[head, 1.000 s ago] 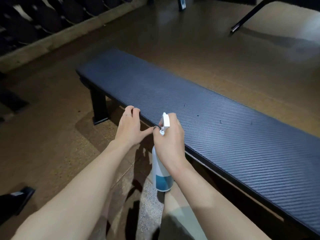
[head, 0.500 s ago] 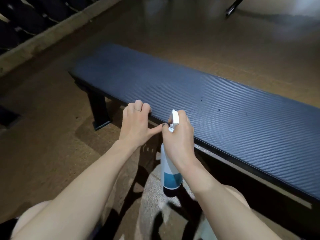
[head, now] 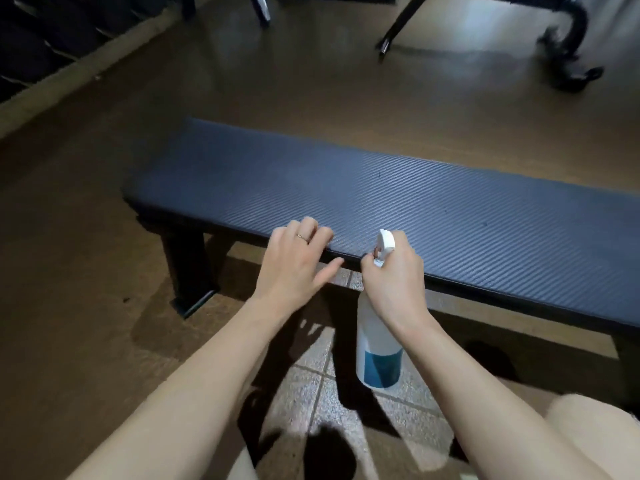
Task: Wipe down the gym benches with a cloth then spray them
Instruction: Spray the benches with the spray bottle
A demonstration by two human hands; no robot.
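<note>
Right hand (head: 393, 282) grasps spray bottle (head: 379, 344) at neck, white nozzle (head: 385, 241) over near edge of flat gym bench (head: 433, 209). Left hand (head: 294, 261) rests fingers, loosely bent, on bench edge, holding nothing. Bottle likely light, rigid plastic, slippery if wet; neck grip suits trigger. No cloth visible.

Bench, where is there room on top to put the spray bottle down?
Nearly all of the bench pad is bare: the stretch from the left hand out to the far left end, and the long run right of the right hand. It is crowded only at the near edge, where both hands and the spray bottle sit.
</note>
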